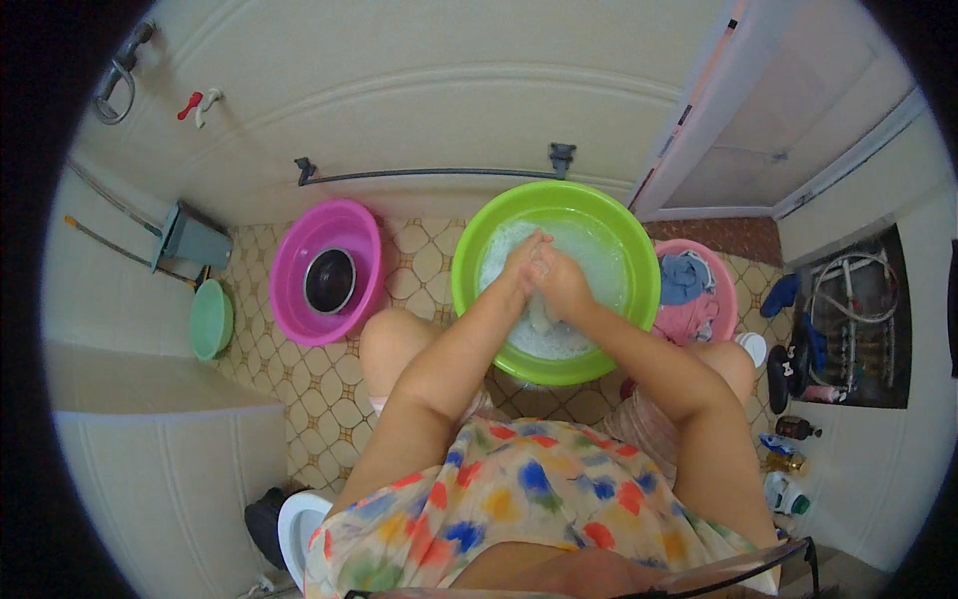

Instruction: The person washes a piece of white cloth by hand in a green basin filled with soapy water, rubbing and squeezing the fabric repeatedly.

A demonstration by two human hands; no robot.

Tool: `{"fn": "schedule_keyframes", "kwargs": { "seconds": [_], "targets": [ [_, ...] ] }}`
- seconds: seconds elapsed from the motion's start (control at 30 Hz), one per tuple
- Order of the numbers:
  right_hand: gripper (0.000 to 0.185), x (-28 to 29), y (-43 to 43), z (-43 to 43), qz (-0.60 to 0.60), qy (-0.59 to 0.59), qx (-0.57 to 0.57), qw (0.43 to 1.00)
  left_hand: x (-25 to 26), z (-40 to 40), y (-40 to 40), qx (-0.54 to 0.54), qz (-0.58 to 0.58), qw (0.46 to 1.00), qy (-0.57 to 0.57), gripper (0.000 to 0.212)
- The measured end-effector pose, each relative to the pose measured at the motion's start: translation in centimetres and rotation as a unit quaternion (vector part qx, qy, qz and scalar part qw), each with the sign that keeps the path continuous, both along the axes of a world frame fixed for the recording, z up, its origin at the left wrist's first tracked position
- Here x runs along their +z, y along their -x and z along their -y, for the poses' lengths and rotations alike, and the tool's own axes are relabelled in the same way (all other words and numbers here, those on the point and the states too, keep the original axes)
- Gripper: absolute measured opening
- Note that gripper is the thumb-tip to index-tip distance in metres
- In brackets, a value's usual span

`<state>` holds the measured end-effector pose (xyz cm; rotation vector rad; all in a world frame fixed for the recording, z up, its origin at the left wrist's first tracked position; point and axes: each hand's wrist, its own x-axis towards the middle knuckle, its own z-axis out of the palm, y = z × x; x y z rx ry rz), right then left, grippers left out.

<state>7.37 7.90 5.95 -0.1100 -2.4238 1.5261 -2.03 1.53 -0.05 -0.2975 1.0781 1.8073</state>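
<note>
In front of me stands a bright green plastic basin (648, 284) of sudsy water (602, 258). Over the middle of it, my left hand (522, 263) and my right hand (563, 278) press together. A pale wet piece of fabric (542, 316), perhaps a small garment, is pinched between them. Its lower end hangs down to the foam, while the part inside my fingers is hidden.
Right of the basin, a pink tub (726, 292) holds blue and pink clothes (685, 278). A magenta basin (288, 299) with a dark round bowl (330, 281) stands left. Slippers (779, 378) and bottles (786, 494) line the right wall. A grey rail (434, 172) runs along the far wall.
</note>
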Motion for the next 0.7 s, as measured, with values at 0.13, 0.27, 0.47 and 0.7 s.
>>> {"fn": "schedule_keyframes", "kwargs": {
  "seconds": [0.13,0.27,0.47,0.7],
  "targets": [
    [0.023,-0.1,0.0,0.0,-0.01,-0.168,-0.06,0.984,0.1,-0.2,-1.1,-0.03,0.036,0.987,-0.154,0.031],
    [0.023,-0.5,1.4,-2.2,0.026,-0.176,-0.127,0.976,3.3,-1.3,-3.3,0.037,-0.003,0.996,-0.079,0.03],
    [0.026,-0.5,0.3,-0.7,0.011,-0.332,-0.002,0.943,1.2,-1.1,-2.5,0.034,-0.029,0.996,-0.071,0.031],
    [0.028,-0.1,0.8,-2.0,-0.026,-0.157,-0.104,0.982,3.6,-0.8,-3.7,0.018,0.001,0.997,-0.08,0.032]
  ]
}}
